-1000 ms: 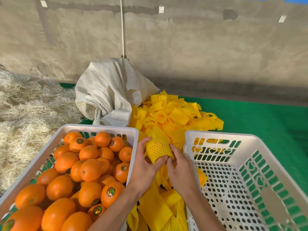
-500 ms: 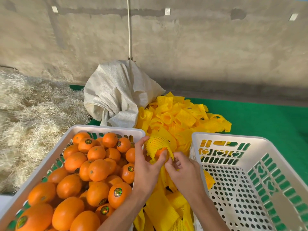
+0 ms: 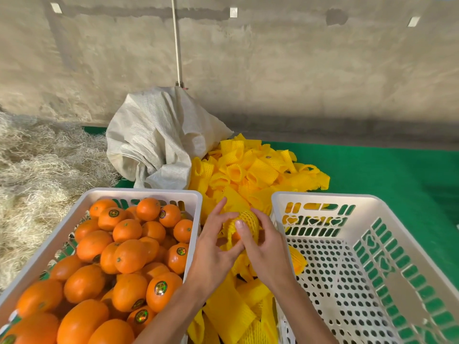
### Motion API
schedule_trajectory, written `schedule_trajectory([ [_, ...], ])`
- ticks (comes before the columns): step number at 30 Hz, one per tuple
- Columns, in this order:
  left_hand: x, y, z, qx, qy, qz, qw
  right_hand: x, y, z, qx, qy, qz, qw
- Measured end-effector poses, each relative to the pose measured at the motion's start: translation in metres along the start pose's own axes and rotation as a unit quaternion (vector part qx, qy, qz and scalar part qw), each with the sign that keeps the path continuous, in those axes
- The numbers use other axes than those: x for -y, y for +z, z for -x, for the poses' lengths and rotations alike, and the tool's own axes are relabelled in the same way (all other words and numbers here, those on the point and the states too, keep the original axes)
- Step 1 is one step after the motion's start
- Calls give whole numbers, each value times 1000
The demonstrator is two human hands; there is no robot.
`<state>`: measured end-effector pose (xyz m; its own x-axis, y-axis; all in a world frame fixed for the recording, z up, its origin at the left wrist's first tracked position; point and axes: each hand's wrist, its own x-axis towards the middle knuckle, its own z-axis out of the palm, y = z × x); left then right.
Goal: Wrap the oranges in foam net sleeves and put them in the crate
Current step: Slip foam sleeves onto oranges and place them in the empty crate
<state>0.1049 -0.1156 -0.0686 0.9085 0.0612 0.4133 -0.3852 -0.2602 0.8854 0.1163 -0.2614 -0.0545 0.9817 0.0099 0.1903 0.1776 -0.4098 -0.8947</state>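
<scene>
a: where's the orange?

b: between the two crates, nearly swallowed by a yellow foam net sleeve, held above the loose sleeves.

a: and the hands?

b: left hand and right hand both curl round it, fingers pinching the net. the right crate holds no fruit; the left crate is full of oranges.

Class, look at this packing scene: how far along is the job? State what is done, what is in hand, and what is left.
Done: nothing shows yet; the right crate shows only bare perforated floor. In hand: the left hand and right hand hold one orange between them, its foam net sleeve mostly on, peel still peeking out. Left: the left crate is heaped with unwrapped oranges, and a pile of sleeves waits behind.
</scene>
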Motion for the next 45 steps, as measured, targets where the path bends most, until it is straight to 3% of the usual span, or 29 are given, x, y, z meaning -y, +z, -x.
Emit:
schedule_trajectory([
  [2, 1, 4, 2, 54, -12, 11, 998, 0, -3, -3, -40, -4, 25, 999],
  [5, 8, 9, 5, 93, 3, -58, 994, -5, -15, -11, -171, -60, 104, 978],
  [7, 9, 8, 5, 65, -8, -78, 995, -17, -30, -20, -245, -77, 155, 954],
  [10, 8, 3, 2, -8, -33, -94, 995, -45, -53, -30, -296, -16, 203, 933],
  [12, 7, 1, 2, -37, -32, -121, 991, -67, -60, -30, -283, 34, 227, 931],
  [16, 2, -1, 2, -46, -57, -113, 991, -95, -54, -20, -171, 99, 203, 959],
  [22, -5, -1, 2, -45, -46, -147, 987, -106, -34, -19, -102, 100, 205, 968],
  [25, -6, 0, 4, -44, -10, -176, 983, -106, -34, -20, -99, 96, 179, 974],
  [28, -7, -8, -2, -33, -9, -205, 978, -96, -37, -25, -145, 76, 148, 975],
  [30, -4, -29, -10, -24, 16, -304, 952, -87, -39, -27, -166, 27, 160, 973],
  [32, 3, -59, -19, -35, 16, -426, 904, -79, -43, -28, -172, -18, 191, 966],
  [36, 9, -97, -25, 9, -168, -597, 785, -61, -47, -27, -195, -20, 208, 958],
  [38, 6, -91, -24, 47, -202, -643, 738, -47, -44, -27, -197, -50, 206, 957],
  [41, -2, -95, -21, 31, -276, -648, 709, -27, -30, -22, -163, -125, 214, 955],
  [45, -11, -111, -13, 42, -339, -628, 699, -14, 5, -11, 22, -162, 256, 953],
])
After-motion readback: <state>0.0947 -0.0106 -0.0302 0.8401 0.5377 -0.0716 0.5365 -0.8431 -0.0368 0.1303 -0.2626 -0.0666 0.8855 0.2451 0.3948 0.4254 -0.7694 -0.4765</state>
